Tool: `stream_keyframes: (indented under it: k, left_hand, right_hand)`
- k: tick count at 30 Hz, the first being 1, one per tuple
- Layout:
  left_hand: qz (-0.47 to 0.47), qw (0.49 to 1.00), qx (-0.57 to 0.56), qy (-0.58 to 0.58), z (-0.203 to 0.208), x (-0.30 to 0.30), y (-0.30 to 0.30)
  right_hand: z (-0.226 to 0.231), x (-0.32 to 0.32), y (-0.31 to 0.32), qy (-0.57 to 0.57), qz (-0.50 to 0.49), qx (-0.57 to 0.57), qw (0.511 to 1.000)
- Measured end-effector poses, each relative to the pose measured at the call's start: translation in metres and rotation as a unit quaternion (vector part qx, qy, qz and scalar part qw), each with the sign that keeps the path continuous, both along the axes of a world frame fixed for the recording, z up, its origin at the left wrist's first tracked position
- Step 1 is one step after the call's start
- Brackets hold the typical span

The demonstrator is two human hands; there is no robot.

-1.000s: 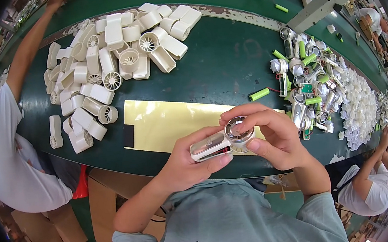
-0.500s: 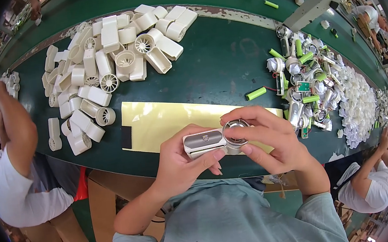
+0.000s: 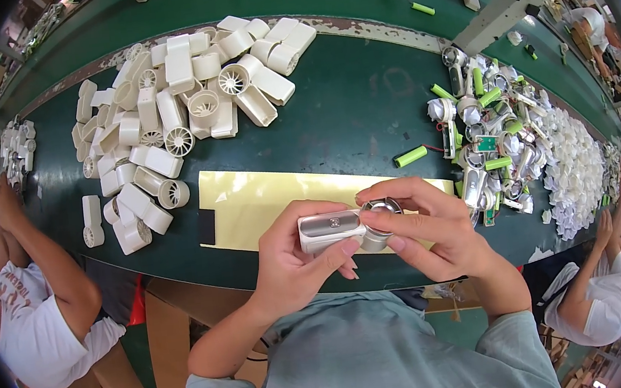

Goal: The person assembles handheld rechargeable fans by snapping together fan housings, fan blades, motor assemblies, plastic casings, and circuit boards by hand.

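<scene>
Above the table's near edge, both my hands hold a small white handheld fan with a grey panel [image 3: 332, 225] on its handle. My left hand [image 3: 281, 262] is closed round the handle end, thumb along its near side. My right hand [image 3: 443, 231] grips the round fan head, a silver ring [image 3: 382, 206], with fingers on its top and thumb below. Those fingers hide part of the ring. Beneath the hands lies a yellow sheet [image 3: 264, 190] with a black patch at its left end.
Cream fan shells [image 3: 179, 65] are heaped at the left. To the right lie fan inner parts with green batteries [image 3: 411, 156], beside a pile of small white pieces [image 3: 573, 175]. A metal post [image 3: 522, 0] rises at the far right. Co-workers sit on both sides.
The dark gap along the handle's near side no longer shows, and the fan has turned slightly. My right fingers have shifted over the ring. The left co-worker's arm has moved.
</scene>
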State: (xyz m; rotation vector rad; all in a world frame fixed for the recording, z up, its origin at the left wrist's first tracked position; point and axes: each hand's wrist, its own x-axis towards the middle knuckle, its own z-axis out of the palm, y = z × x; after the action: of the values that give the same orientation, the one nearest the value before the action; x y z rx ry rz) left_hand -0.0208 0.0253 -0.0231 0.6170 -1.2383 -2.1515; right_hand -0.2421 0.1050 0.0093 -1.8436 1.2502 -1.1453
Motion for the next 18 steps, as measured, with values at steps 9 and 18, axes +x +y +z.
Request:
stream_keyframes:
  k: [9,18]
  left_hand:
    - [0.002,0.996,-0.08,-0.032,-0.006,0.0,-0.003]
    - [0.054,0.961,-0.264,-0.069,0.008,-0.022,0.005]
  right_hand:
    - [0.006,-0.007,-0.006,0.034,0.015,-0.003,0.999]
    - [-0.014,0.015,-0.017,-0.124,-0.192,0.096,0.969]
